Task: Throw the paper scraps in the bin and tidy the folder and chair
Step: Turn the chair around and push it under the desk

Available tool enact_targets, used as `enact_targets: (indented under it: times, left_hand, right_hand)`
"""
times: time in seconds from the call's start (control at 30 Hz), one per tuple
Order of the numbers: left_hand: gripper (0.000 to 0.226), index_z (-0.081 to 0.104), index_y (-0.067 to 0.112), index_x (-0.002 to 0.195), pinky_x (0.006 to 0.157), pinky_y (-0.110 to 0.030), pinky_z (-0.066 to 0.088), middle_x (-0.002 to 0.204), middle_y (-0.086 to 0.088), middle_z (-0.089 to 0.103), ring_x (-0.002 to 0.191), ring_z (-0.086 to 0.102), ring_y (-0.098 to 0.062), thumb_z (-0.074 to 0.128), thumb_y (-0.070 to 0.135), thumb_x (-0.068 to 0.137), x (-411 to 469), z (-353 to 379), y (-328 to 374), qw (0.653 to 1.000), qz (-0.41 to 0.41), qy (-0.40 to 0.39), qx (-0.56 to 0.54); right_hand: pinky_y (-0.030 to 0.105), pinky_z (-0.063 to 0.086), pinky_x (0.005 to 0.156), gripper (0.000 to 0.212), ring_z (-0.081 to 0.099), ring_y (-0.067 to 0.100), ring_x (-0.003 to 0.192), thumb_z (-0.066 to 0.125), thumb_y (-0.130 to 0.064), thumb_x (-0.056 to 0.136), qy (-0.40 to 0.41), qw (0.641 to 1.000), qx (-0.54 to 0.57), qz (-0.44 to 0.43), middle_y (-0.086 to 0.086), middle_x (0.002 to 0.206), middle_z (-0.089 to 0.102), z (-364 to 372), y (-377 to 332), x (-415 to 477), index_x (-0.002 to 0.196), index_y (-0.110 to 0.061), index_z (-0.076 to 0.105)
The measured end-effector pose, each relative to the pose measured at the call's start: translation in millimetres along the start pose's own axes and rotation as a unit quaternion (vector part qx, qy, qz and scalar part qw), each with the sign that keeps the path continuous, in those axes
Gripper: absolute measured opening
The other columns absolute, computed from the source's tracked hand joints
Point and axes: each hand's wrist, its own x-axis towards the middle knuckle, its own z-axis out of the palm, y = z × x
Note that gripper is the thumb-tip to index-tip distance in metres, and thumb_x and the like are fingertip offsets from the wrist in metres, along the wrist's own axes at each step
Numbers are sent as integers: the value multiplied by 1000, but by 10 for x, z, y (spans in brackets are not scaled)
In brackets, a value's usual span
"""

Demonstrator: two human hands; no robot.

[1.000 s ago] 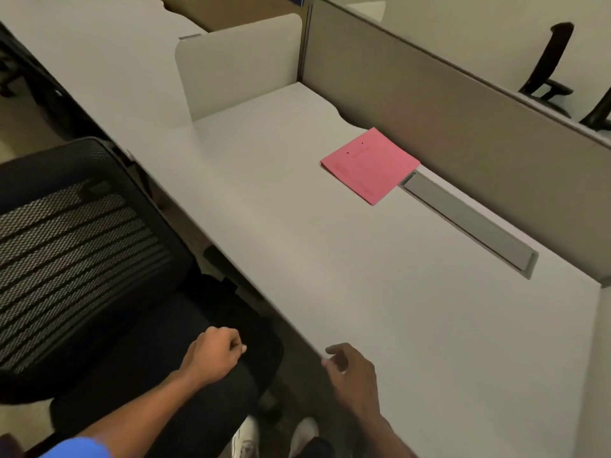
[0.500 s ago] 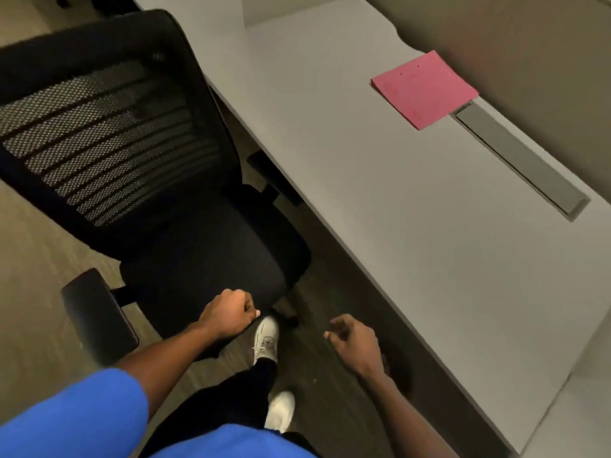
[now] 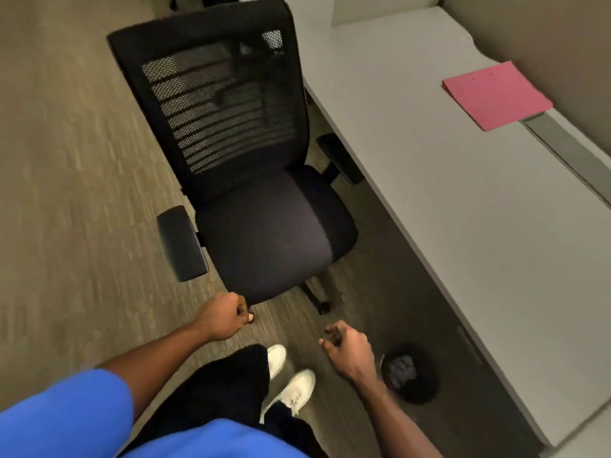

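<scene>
A black mesh-backed office chair (image 3: pixel 274 233) stands on the floor beside the grey desk (image 3: pixel 463 226), its seat turned toward me. My left hand (image 3: pixel 224 315) is a closed fist right at the seat's front edge; I cannot tell whether it touches the seat or holds anything. My right hand (image 3: pixel 350 350) hangs over the floor, fingers loosely curled and apart, holding nothing. Right of that hand, a round black bin (image 3: pixel 420 388) under the desk edge holds crumpled paper scraps (image 3: pixel 401 368). A pink folder (image 3: pixel 496 94) lies flat at the back of the desk.
A grey cable slot (image 3: pixel 568 150) runs along the desk's rear by the partition wall (image 3: pixel 545 34). The chair's armrests (image 3: pixel 182 242) stick out on both sides. Carpeted floor (image 3: pixel 72 193) spreads to the left. My white shoes (image 3: pixel 291 388) stand between chair and bin.
My view has swung down and back from the desk. My right hand came off the desk edge. The whole chair and the bin have come into sight, and the folder sits farther right.
</scene>
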Motion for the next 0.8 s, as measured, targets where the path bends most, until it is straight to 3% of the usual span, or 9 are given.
enact_targets:
  times: [0.2,0.3,0.4,0.5,0.6,0.8]
  left_hand:
    - [26,68,11,88,80,-39,55,86,-7,73,89,71,-28,71,36,97,-178,-222,-630,998,-40,16,-34]
    - [27,66,15,80,77,-38,54,86,-9,75,86,71,-29,71,36,97,-157,-404,-984,997,-55,32,-44]
    - [29,69,13,76,70,-33,49,79,-6,74,78,70,-25,72,34,96,-45,-646,-1375,996,-56,56,-48]
    - [26,73,10,83,73,-36,52,81,-6,76,78,71,-24,74,33,96,143,-980,-1764,995,-42,67,-58]
    - [26,76,10,84,75,-38,55,82,-6,77,79,72,-25,76,34,94,396,-1355,-2109,995,-33,78,-50]
    - [21,77,12,84,73,-32,52,78,-1,75,76,71,-20,76,29,96,986,-2157,-2490,994,2,90,-67]
  right_hand:
    - [35,58,86,30,70,10,101,71,-42,93,-44,998,-32,-38,-13,99,72,422,-514,-96,121,-32,69]
    - [36,59,87,30,71,11,101,70,-40,92,-60,995,-49,-58,-14,95,72,620,-868,-29,121,-32,69]
    - [35,58,88,33,72,16,106,67,-39,90,-62,993,-64,-75,-12,101,76,843,-1260,133,123,-31,68]
    - [36,55,89,35,69,23,115,64,-39,88,-50,991,-85,-86,-7,113,76,1070,-1690,352,122,-30,66]
    - [38,54,92,39,65,24,120,64,-44,88,-30,993,-79,-88,-4,126,66,1314,-2118,564,125,-32,61]
    - [42,56,101,71,44,20,138,66,-50,87,23,980,-143,-140,-5,153,44,1809,-2913,844,150,-27,43]
